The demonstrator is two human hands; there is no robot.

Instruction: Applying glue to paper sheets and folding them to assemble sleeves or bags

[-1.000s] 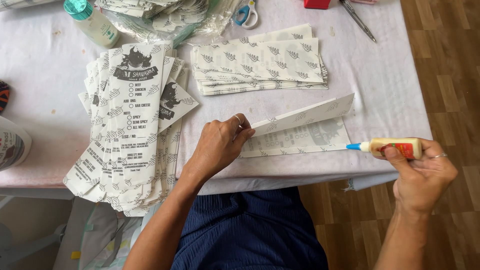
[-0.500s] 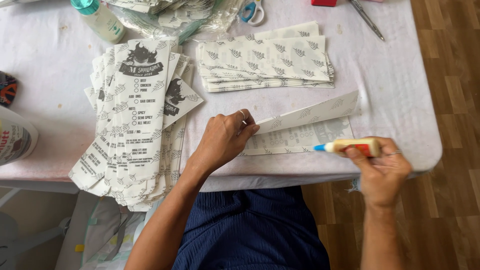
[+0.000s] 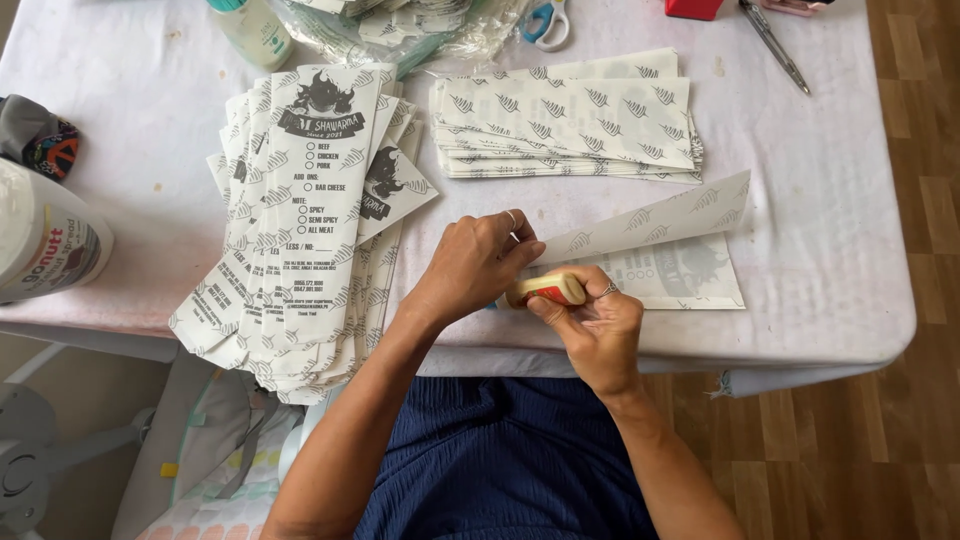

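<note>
Hands at the near edge of the table (image 3: 850, 330), meeting over one printed paper sleeve (image 3: 690, 272). Right hand (image 3: 590, 335) curled shut around a small glue bottle (image 3: 548, 290), nozzle end hidden under the left hand. Left hand (image 3: 478, 262) closed in a pinch on the sleeve's lifted flap (image 3: 650, 222), holding it up off the sheet below.

Handling, as a judgement: the sleeve is thin paper, light, floppy, easy to crease or tear; best taken at the flap's corner or along its fold, away from any wet glue. The bottle looks like soft plastic (squeezable), gripped round the middle.

Counts: one sleeve in hand. One fanned pile of printed sleeves (image 3: 300, 215) to the left, too overlapped to count. One flat stack of patterned sheets (image 3: 570, 120) further back, number not readable. At the far edge: one pair of scissors (image 3: 545, 22), one plastic bottle (image 3: 255, 30), one red box (image 3: 693, 8), one clear bag of more paper (image 3: 420, 25). One white jar (image 3: 40, 245) at far left.
</note>
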